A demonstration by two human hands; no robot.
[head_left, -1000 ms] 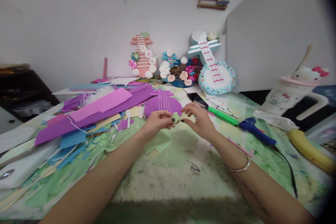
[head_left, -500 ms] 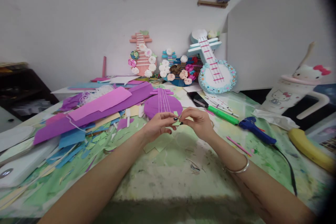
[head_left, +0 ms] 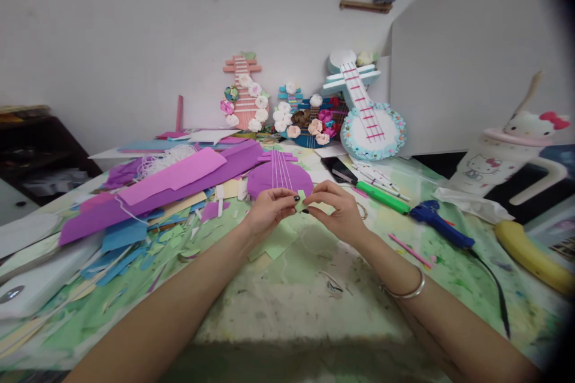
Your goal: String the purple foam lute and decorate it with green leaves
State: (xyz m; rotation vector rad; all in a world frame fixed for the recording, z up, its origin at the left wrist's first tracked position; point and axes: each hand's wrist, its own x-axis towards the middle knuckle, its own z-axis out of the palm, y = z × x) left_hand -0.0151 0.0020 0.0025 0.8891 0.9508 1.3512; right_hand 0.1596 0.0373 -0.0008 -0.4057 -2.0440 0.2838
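Note:
My left hand pinches a small light green paper piece between thumb and forefinger. From the other side my right hand closes its thumb and fingertips on the same piece's right edge. Just behind the hands lies a purple paper lute with white strings, its lower edge partly covered by my left fingers. A larger light green paper sheet rests on the table below my left hand.
Paper scraps and purple strips cover the left side. A green cutter, a blue glue gun with a black cord, a banana and a white cup stand or lie right. Decorated paper lutes lean at the back.
The right fingers have opened out a little and shifted their pinch along the green paper piece's edge. More of the piece shows now. The left hand has hardly moved.

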